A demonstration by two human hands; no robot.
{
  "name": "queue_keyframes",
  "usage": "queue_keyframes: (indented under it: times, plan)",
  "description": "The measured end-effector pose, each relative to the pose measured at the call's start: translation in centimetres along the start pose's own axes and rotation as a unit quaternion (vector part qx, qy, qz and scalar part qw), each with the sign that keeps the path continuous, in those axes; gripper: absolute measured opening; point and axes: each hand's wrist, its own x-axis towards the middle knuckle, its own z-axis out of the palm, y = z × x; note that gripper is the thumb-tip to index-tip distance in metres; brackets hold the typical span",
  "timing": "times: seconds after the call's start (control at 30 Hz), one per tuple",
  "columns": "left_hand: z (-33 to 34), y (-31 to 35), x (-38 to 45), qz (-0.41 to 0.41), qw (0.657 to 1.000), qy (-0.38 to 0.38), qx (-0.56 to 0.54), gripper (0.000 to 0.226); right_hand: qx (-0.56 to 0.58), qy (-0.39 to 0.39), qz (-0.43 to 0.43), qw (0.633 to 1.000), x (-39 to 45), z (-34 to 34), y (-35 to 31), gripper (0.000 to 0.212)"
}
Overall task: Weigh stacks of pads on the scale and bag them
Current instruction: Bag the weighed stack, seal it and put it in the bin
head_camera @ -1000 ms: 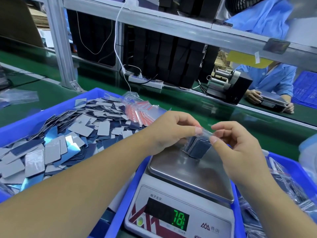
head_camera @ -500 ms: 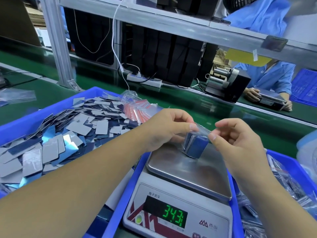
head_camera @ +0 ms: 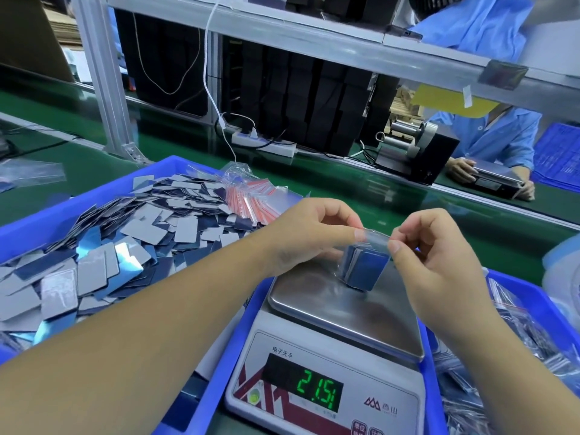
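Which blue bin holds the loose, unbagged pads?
The left bin, heaped with loose grey and blue pads. The bin right of the scale, the right bin, holds only filled clear bags.

A small stack of blue and grey pads (head_camera: 364,270) is enclosed in a clear plastic bag (head_camera: 375,239), whose top edge is stretched flat above the stack. The bagged stack is tilted, its lower corner touching the steel pan of the scale (head_camera: 345,312), on whose green display 21.5 is shown. Loose grey and blue pads (head_camera: 94,255) are heaped in the blue tray (head_camera: 28,227) left of the scale.
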Motion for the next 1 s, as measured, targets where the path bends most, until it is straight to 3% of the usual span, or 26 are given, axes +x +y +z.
queue_keyframes:
  times: [0.13, 0.43, 0.57, 0.7, 1.0]
  plan:
    - [0.1, 0.1, 0.0, 0.021, 0.998, 0.016, 0.063, 0.009, 0.018, -0.005, -0.001, 1.0, 0.0, 0.2, -0.2, 0.023]
    - [0.0, 0.0, -0.2, 0.054, 0.995, -0.006, 0.086, 0.012, 0.082, -0.001, 0.001, 0.997, -0.3, 0.7, -0.8, 0.032]
    - [0.0, 0.0, -0.2, 0.085, 0.991, -0.007, 0.102, 0.008, 0.112, 0.0, 0.007, 0.994, -0.2, 0.5, -1.1, 0.02]
    - [0.2, -0.1, -0.3, 0.093, 0.99, -0.025, 0.101, 0.006, 0.103, -0.015, 0.02, 0.994, -0.1, 0.5, -0.9, 0.033]
    - [0.4, -0.1, -0.2, 0.12, 0.982, -0.003, 0.145, 0.004, 0.096, -0.006, 0.007, 0.995, -0.3, 0.7, -0.9, 0.035]
